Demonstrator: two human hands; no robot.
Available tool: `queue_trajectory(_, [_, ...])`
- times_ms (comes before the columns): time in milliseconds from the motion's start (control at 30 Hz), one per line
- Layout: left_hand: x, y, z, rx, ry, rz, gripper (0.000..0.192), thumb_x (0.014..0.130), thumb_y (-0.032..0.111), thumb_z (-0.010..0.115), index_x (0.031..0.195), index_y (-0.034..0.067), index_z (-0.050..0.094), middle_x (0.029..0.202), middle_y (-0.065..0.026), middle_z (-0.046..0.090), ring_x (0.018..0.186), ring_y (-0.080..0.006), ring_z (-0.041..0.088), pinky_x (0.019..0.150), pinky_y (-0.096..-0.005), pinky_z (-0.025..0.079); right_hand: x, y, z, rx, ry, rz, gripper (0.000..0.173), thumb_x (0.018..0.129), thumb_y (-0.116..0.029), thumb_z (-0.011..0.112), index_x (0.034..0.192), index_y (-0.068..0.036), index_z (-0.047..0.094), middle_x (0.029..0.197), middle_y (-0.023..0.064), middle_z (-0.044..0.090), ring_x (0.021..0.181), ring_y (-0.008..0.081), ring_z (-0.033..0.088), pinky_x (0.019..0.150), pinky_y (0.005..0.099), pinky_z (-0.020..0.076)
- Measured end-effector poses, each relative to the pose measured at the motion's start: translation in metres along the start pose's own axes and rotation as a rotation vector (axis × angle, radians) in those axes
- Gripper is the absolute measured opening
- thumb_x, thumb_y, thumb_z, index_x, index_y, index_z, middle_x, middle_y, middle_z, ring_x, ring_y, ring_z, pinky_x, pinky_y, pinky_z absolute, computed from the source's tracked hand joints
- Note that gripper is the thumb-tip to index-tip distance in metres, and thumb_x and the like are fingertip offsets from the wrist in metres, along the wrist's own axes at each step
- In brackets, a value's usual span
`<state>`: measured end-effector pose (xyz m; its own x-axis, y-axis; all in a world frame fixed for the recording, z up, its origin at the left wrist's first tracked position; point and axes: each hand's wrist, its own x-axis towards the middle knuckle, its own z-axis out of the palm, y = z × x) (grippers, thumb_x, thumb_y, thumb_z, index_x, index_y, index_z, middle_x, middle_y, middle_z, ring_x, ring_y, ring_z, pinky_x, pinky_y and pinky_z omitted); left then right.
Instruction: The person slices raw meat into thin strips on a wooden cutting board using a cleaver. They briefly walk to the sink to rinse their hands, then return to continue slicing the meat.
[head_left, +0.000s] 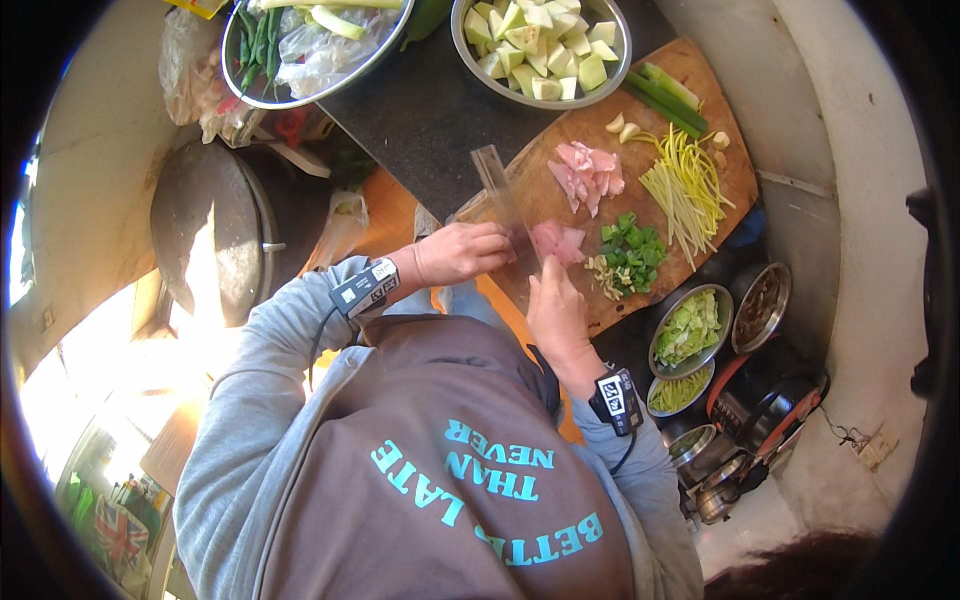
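My right hand (559, 307) is closed at the near end of a wide-bladed knife (504, 191), which points away from me over the wooden cutting board (525, 154). The blade is blurred. Left of it, the curled fingers of my left hand (466, 251) press on a pink piece of meat, mostly hidden by them. Just right of the blade lie pink meat slices (561, 241). Farther back is a second pile of sliced meat (589, 176). Chopped green onion (634, 251) lies beside minced pale bits (611, 277), and yellow-green stalks (686, 195) lie farther right.
A metal bowl of pale cut chunks (541, 49) stands behind the board, near garlic cloves (622, 127) and green onion lengths (667, 97). A basket (319, 94) holds green chillies. Bowls of cut greens (688, 330) stand right, near a curved-looking wall. A round lidded drum (210, 225) is left.
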<state>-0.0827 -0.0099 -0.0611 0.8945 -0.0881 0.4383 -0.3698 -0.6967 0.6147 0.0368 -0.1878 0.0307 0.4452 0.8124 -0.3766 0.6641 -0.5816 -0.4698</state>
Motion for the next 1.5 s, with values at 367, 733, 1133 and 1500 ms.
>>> queue_trajectory(367, [0.005,0.004,-0.003,0.054,0.025,0.012,0.017,0.079,0.01,0.067,0.095,0.004,0.067,0.096,-0.0071,0.058,0.09,-0.0232,0.061,0.068,-0.0333,0.056,-0.031,-0.001,-0.021,0.08,0.028,-0.032,0.017,0.1,-0.014,0.053,0.111,-0.004,0.046,0.101,0.0243,0.063,0.081,0.0499,0.063,0.069,0.0579,0.0506])
queue_trajectory(733, [0.002,0.0,-0.003,0.055,0.023,0.026,0.019,0.081,0.01,0.066,0.099,0.004,0.068,0.097,-0.0072,0.059,0.089,-0.0226,0.062,0.067,-0.0322,0.056,-0.023,-0.005,-0.022,-0.003,-0.063,0.006,0.02,0.098,-0.011,0.053,0.114,-0.001,0.044,0.1,0.0256,0.062,0.082,0.0494,0.064,0.068,0.0572,0.0515])
queue_trajectory(1133, [-0.004,-0.001,-0.003,0.031,-0.026,0.0,0.026,0.079,0.009,0.067,0.105,0.003,0.069,0.107,-0.0106,0.062,0.102,-0.0256,0.064,0.073,-0.0337,0.059,0.011,-0.007,0.003,0.022,-0.014,0.007,0.019,0.098,-0.012,0.054,0.111,-0.002,0.044,0.105,0.0276,0.062,0.083,0.0504,0.064,0.068,0.0577,0.0517])
queue_trajectory(1500, [-0.001,-0.002,-0.003,0.056,-0.027,0.069,0.023,0.078,0.008,0.068,0.1,0.001,0.068,0.105,-0.0113,0.06,0.099,-0.0264,0.064,0.072,-0.0337,0.058,-0.03,0.001,-0.023,0.142,0.009,0.009,0.018,0.096,-0.009,0.058,0.107,0.001,0.047,0.094,0.0286,0.062,0.086,0.0513,0.061,0.07,0.0566,0.0478])
